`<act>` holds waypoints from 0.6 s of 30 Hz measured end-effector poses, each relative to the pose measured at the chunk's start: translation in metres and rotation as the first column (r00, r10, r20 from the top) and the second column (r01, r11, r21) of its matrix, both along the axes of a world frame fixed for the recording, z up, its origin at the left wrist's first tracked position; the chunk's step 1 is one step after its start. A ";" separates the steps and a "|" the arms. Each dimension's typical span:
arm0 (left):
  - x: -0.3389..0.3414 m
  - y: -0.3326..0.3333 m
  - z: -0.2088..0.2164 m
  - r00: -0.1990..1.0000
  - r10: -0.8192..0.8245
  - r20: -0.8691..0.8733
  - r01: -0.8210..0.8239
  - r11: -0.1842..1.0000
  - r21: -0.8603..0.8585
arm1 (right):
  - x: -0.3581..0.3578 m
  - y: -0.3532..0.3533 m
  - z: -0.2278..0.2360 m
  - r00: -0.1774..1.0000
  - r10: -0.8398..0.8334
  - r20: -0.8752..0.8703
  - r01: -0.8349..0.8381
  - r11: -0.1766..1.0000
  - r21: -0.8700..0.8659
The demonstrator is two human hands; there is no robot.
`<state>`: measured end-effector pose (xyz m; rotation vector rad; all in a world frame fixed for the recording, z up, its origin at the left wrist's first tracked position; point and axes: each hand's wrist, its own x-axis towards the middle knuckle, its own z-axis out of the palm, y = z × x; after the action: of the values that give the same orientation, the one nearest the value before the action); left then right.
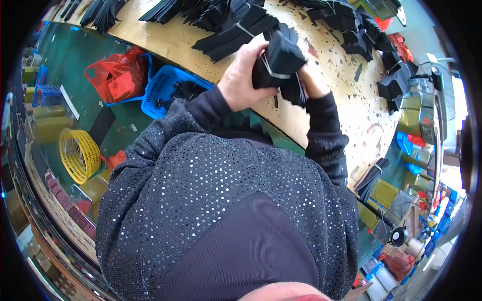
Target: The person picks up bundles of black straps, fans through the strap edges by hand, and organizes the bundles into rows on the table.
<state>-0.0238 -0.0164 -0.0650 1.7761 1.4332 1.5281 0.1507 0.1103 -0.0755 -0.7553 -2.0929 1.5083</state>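
Observation:
A thick bundle of black cut pieces (284, 56), with a pale band around it, is held up over the table between my two hands. My left hand (242, 79) is closed on the bundle's left side, thumb along its lower edge. My right hand (312, 83) grips from the right and is partly hidden behind the bundle; loose black strips hang beside its fingers. Just beyond my left hand lies another banded black bundle (238, 34) on the pale wooden table (175, 42).
More black bundles (359, 30) line the table's far and right sides, with dark scraps scattered across it. Below its left edge stand a blue basket (159, 95) holding black pieces and a red plastic bag (118, 76). A yellow basket (80, 155) is on the green floor.

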 end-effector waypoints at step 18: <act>-0.011 -0.046 0.030 0.861 -0.319 0.396 0.357 0.934 -0.024 | 0.011 -0.109 0.067 0.909 -0.276 -0.313 0.038 0.803 -0.595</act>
<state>-0.0350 -0.0626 -0.0354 1.4666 0.9278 1.4845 0.1619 0.0013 -0.0084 -0.7335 -1.2403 2.0282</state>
